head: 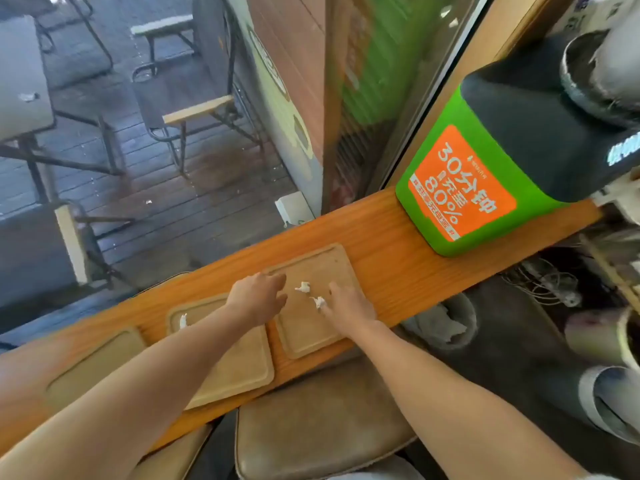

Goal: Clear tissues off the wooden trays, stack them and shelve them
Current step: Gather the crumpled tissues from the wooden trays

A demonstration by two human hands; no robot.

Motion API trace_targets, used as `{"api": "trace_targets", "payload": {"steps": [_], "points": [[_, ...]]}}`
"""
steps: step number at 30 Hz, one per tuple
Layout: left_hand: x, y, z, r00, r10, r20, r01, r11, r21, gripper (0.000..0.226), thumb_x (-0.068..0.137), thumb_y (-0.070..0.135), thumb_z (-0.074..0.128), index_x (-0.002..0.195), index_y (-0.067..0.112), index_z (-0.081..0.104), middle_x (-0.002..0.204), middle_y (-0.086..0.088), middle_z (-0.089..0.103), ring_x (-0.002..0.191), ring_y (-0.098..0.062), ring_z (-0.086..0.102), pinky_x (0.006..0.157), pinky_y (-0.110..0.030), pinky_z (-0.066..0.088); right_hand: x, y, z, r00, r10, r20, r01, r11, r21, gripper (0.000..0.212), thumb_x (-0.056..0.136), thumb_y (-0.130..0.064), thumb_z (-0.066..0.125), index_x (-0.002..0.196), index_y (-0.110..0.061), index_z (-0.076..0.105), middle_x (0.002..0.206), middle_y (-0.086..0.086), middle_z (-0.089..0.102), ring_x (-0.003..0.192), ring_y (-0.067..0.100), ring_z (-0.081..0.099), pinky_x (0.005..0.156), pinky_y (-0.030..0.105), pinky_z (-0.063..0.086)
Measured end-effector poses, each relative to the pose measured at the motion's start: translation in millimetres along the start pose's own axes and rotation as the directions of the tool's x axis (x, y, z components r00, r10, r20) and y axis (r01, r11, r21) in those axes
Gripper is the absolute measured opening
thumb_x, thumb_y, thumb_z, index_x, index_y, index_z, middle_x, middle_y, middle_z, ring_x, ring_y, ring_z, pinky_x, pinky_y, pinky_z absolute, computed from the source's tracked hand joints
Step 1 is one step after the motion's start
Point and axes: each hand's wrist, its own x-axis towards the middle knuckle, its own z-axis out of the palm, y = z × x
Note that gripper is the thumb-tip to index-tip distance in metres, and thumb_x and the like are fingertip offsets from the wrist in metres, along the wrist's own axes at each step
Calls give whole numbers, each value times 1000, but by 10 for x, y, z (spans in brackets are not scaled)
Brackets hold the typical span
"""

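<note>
Wooden counter [381, 237] ran from lower left to upper right, beside a window onto an outdoor deck with folding chairs [194, 112].

Far left: first wooden tray [86, 372], lying flat on the counter, partly hidden under the left forearm. No tissue seen on its visible part.

Next: middle tray [239, 368], flat, just beside the first. One small crumpled tissue [183, 321] lay near its far left corner. The left forearm crossed over this tray.

Left hand [258, 299] was above the gap between the middle tray and the right tray [325, 265], palm down, fingers spread loosely, open, gripping nothing. Fingertips reached over the right tray's left edge.

On the right tray: two tissue scraps. The farther scrap [303, 287] lay free between the two hands, touching neither. The nearer scrap [319, 302] sat against the fingertips of the right hand [349, 310]. Right hand palm down on the tray, fingers extended; whether it pinched the scrap could not be told.

Right of the trays: bare counter, then a green box [464, 188] with an orange label and a dark top, standing at the counter's far end.

Below the counter: brown cushioned stool [322, 424], and to the right a bin [446, 323] holding crumpled paper.
</note>
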Motion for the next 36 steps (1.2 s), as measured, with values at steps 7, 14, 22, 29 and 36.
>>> {"api": "trace_targets", "payload": {"steps": [7,14,22,29,36], "points": [[297,210,178,999,1,33,2,994,-105,22,93,41,53,112,31,53,107,1,68,85,-26,65,58,-35,51,118,21,133,1000,-9,-7,9,999,43,27,97,-34,55,122,-23,51,118,3,59,104,26,60,77,36,49],[402,288,328,996,86,4,-84,986,-147,26,95,42,51,119,34,50,111,0,62,92,-27,66,68,-43,58,201,69,168,1000,-24,8,23,997,76,36,97,-36,52,132,-30,47,116,1,55,100,26,58,71,36,46],[485,337,303,986,166,-15,-167,979,-117,20,95,40,52,111,27,55,99,1,59,81,-24,63,65,-41,57,171,60,157,999,-32,-20,34,992,121,18,95,-31,55,113,-28,57,107,-1,54,89,21,55,66,34,44],[330,203,271,987,145,63,-131,974,-185,18,86,38,54,95,23,54,90,1,56,78,-23,59,65,-40,57,94,-14,105,999,-29,-37,33,992,119,11,95,-28,54,89,-25,44,95,-3,51,81,18,50,58,30,35],[-51,-111,187,983,88,162,-38,957,-287,8,75,11,53,68,9,52,69,-4,55,65,-26,53,56,-34,46,-30,-245,177,996,-89,17,87,992,86,9,93,-19,53,85,-19,51,93,4,52,81,23,53,68,36,49]]}}
